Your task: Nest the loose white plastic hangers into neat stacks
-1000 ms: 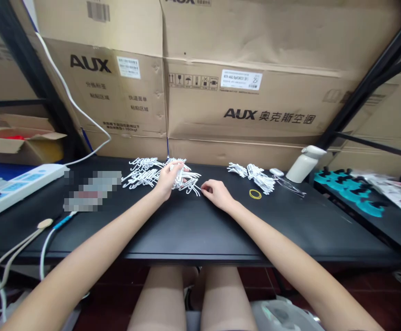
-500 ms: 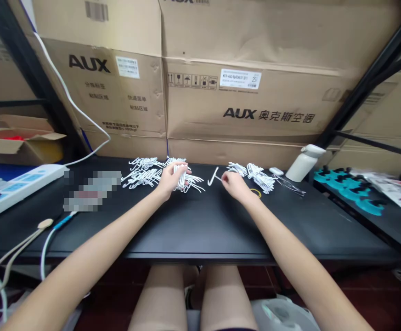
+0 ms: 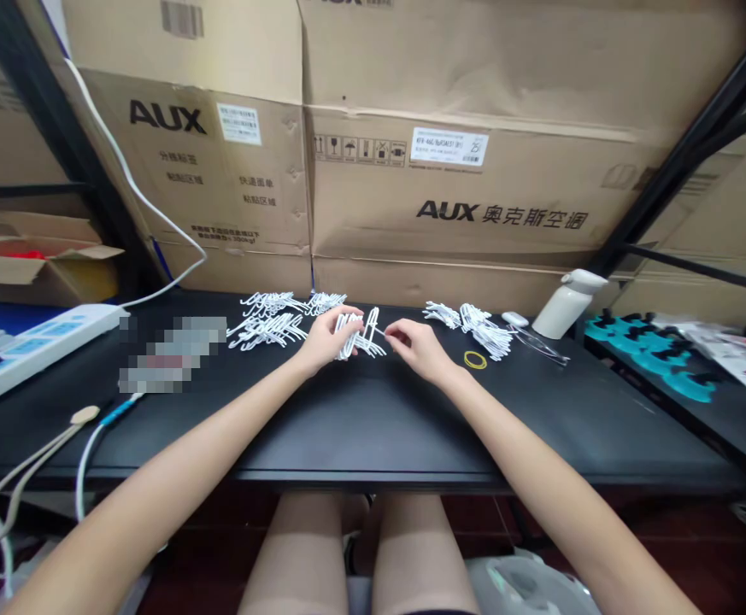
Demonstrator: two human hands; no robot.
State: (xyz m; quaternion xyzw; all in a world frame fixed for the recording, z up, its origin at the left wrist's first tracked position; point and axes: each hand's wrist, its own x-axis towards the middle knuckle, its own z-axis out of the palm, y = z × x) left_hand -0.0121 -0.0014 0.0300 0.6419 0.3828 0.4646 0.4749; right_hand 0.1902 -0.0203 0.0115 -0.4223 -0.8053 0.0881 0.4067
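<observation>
On the black table, left hand clutches a hook bundle, right hand pinches one white hook

"AUX" is printed in big black letters on the left cardboard box at the far wall. "AUX" with Chinese signs is printed on the right cardboard box. The white labels are too small to be read.

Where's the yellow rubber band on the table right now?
The yellow rubber band lies flat on the black table, just right of the right hand and in front of the right-hand pile of white hooks.
</observation>
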